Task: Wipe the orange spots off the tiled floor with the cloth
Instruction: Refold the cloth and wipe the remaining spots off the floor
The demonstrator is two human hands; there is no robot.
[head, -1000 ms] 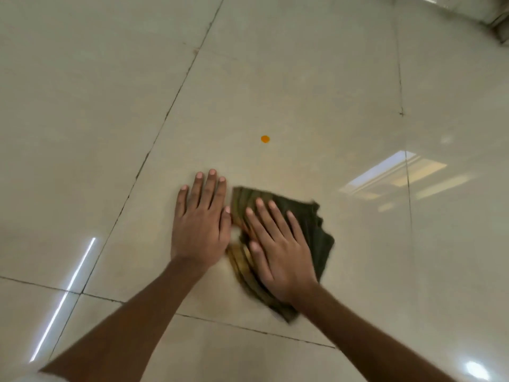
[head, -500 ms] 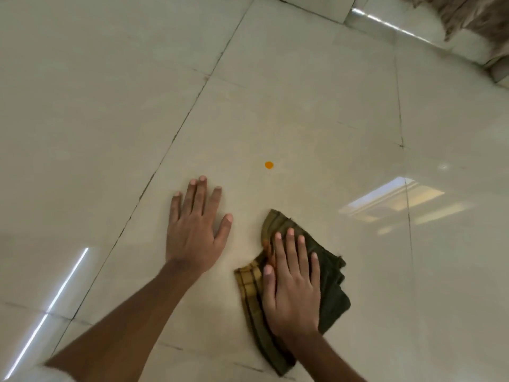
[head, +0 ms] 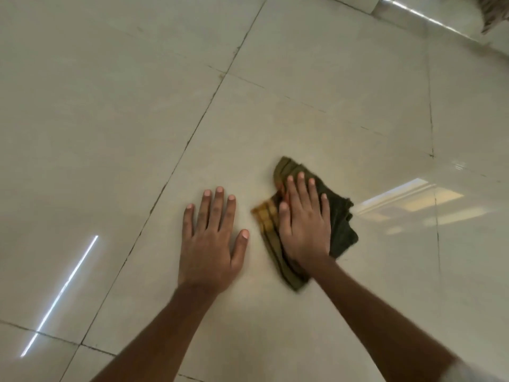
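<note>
A crumpled olive-green cloth (head: 341, 219) with a yellow checked edge lies on the glossy beige tiled floor (head: 316, 78). My right hand (head: 304, 224) presses flat on top of the cloth, fingers spread and pointing away from me. My left hand (head: 212, 238) rests flat on the bare tile just left of the cloth, palm down, fingers apart, holding nothing. No orange spot shows anywhere on the floor; the cloth covers the place where one lay.
Dark grout lines (head: 192, 133) cross the floor between large tiles. A raised tiled step or skirting (head: 413, 17) runs along the top right, with a patch of patterned fabric (head: 495, 12) at the corner. Window and lamp reflections shine on the tiles.
My right hand has slid the cloth forward over the orange spot, which is now out of sight. The left hand stays flat on the tile. The view has shifted forward.
</note>
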